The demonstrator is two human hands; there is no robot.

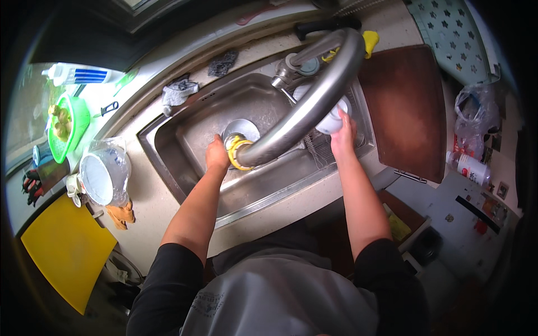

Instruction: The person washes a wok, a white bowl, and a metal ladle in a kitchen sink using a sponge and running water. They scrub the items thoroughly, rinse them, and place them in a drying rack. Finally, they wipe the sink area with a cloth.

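Observation:
My right hand (pixel 345 133) grips the rim of a white bowl (pixel 330 122) over the right side of the stainless steel sink (pixel 269 197). Behind it, another white dish is partly covered by the faucet. Down in the main basin, my left hand (pixel 217 153) is beside the yellow-ringed end of the curved metal faucet (pixel 309 103). Close to its fingers lies a round grey metal dish or drain part (pixel 243 128); which one, I cannot tell. The spout hides part of this area, so whether the left hand holds anything is unclear.
A wire rack (pixel 318 152) sits in the sink's right part. Right of it lies a brown board (pixel 405 111). Grey cloths (pixel 180 93) rest along the back edge. At left stand a bagged white tub (pixel 101 176) and a green basket (pixel 75 122).

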